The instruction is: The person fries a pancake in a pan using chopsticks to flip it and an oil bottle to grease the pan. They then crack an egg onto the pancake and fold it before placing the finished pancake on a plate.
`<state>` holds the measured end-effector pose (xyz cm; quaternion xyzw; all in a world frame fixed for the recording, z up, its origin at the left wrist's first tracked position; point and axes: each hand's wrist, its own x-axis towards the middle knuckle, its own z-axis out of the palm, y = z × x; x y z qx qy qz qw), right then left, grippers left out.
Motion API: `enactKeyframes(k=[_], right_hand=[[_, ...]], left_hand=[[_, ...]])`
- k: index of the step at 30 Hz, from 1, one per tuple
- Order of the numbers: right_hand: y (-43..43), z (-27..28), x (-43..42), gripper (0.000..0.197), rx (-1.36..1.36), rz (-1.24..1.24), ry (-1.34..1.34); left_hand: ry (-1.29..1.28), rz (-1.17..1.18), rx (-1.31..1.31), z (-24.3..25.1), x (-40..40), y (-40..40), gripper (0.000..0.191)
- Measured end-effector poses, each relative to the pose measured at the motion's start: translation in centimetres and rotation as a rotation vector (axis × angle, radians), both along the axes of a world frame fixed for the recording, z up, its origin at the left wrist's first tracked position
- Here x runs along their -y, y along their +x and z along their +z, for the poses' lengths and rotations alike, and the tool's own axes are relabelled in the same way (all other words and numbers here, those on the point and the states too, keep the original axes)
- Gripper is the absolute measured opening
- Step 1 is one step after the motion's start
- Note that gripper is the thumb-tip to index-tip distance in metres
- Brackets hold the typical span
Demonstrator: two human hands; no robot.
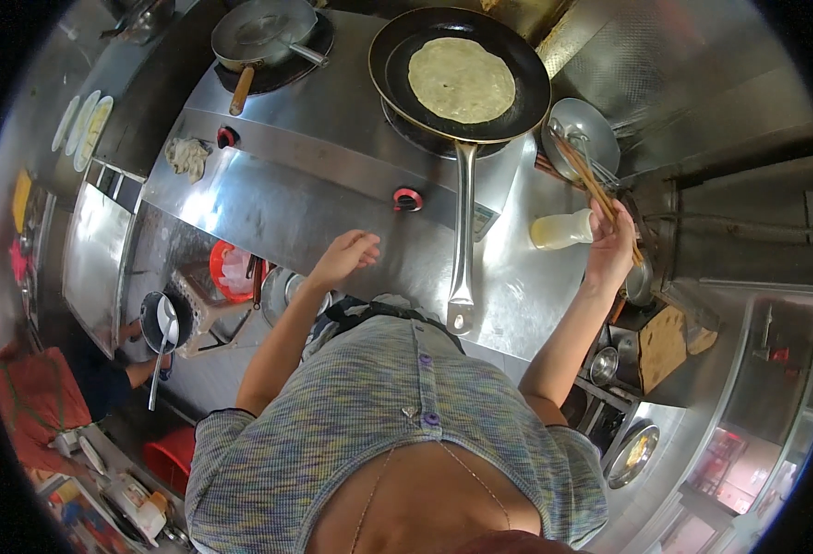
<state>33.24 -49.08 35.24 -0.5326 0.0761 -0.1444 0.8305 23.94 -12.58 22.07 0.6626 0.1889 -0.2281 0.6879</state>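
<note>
A round, pale flatbread (462,79) lies flat inside a black frying pan (389,66), whose long steel handle points toward me. My right hand (611,242) holds a pair of wooden chopsticks (586,170); their far ends reach over a metal bowl (597,124) with steel utensils in it. Beside that hand, a squeeze bottle (562,230) with yellowish liquid lies or leans on the steel counter; its right end is close to my fingers. My left hand (348,257) hovers by the counter's front edge, fingers loosely curled, holding nothing.
A lidded pan (264,31) with a wooden handle sits on the left burner. Red-ringed stove knobs (408,200) line the front panel. A crumpled cloth (188,158) lies at the left. Below are a red basket (223,266) and a black bowl (150,322) with a ladle. Another person (94,377) is at lower left.
</note>
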Motion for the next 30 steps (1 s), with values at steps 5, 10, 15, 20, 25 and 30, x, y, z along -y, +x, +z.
enactKeyframes(k=[5, 10, 15, 20, 25, 30], right_hand=[[0.4, -0.4, 0.6, 0.025, -0.032, -0.022, -0.013], [3.6, 0.7, -1.1, 0.023, -0.038, 0.061, -0.118], [11.0, -0.1, -2.4, 0.022, -0.097, 0.164, -0.258], [14.7, -0.6, -3.8, 0.022, -0.108, 0.235, -0.358], [16.0, -0.9, -5.5, 0.023, -0.107, 0.274, -0.344], [16.7, -1.8, -5.6, 0.023, -0.102, 0.287, -0.320]], left_hand=[[0.021, -0.029, -0.005, -2.4, -0.7, -0.6, 0.031], [0.070, 0.066, -0.054, -2.7, -1.9, -1.7, 0.031], [0.052, 0.142, -0.019, -3.6, -3.3, -3.3, 0.030], [0.052, 0.182, -0.014, -2.5, -3.4, -4.2, 0.029], [0.063, 0.207, -0.027, -2.7, -3.5, -4.6, 0.029], [0.058, 0.208, -0.022, -2.7, -3.6, -4.5, 0.029]])
